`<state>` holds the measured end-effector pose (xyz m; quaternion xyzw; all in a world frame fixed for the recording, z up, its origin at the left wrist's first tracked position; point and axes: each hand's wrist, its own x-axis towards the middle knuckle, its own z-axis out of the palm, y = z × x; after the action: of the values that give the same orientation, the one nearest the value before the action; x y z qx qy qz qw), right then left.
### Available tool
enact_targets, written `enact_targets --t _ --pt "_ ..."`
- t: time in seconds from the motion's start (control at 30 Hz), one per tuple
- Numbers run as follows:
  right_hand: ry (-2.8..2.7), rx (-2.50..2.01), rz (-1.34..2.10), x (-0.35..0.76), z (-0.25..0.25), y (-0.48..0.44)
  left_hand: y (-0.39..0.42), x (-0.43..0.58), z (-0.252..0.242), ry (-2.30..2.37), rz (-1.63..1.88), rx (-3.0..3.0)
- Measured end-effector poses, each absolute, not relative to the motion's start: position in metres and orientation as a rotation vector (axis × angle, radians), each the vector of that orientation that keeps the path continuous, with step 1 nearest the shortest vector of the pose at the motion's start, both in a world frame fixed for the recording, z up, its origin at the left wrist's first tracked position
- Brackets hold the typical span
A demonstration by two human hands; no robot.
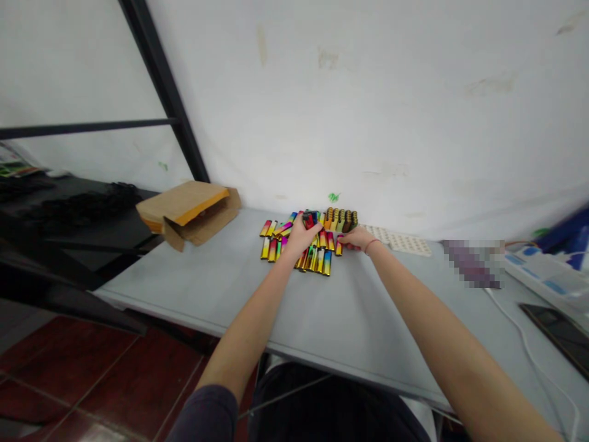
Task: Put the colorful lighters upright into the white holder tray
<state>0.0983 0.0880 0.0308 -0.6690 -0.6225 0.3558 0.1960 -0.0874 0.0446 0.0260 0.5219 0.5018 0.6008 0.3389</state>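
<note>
Small, flat, shiny cases in rainbow and gold colours, shaped like lighter cases, lie in loose rows on the grey table. My left hand is over the middle of them, its fingers closed around several red and dark lighter-shaped pieces. At the right end of the rows, my right hand pinches a pink and gold case. Just behind it, gold-topped cylinders stand packed together in rows. The fingertips of both hands are partly hidden.
An open brown cardboard box lies at the back left, by a black metal frame. A white dotted sheet lies against the wall. Toward the right are a white cable, a dark phone-like slab and a white power strip.
</note>
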Motion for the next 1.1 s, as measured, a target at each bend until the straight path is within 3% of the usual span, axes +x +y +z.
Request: enact_targets --t 0.33,0.6,0.73,1.1 --pt "-1.825 -1.935 0.755 0.094 0.022 0.091 0.043 -0.087 0.027 1.377 1.505 1.357" --pt "-1.858 -1.602 0.561 0.097 0.010 0.039 0.037 -0.072 0.022 1.059 1.496 1.024" --pt "-1.859 -1.207 0.733 0.084 0.014 0.016 0.033 -0.063 0.024 0.973 1.291 0.957" --pt "-1.970 -1.334 0.706 0.018 0.035 0.028 0.039 -0.101 0.036 1.263 1.309 1.256"
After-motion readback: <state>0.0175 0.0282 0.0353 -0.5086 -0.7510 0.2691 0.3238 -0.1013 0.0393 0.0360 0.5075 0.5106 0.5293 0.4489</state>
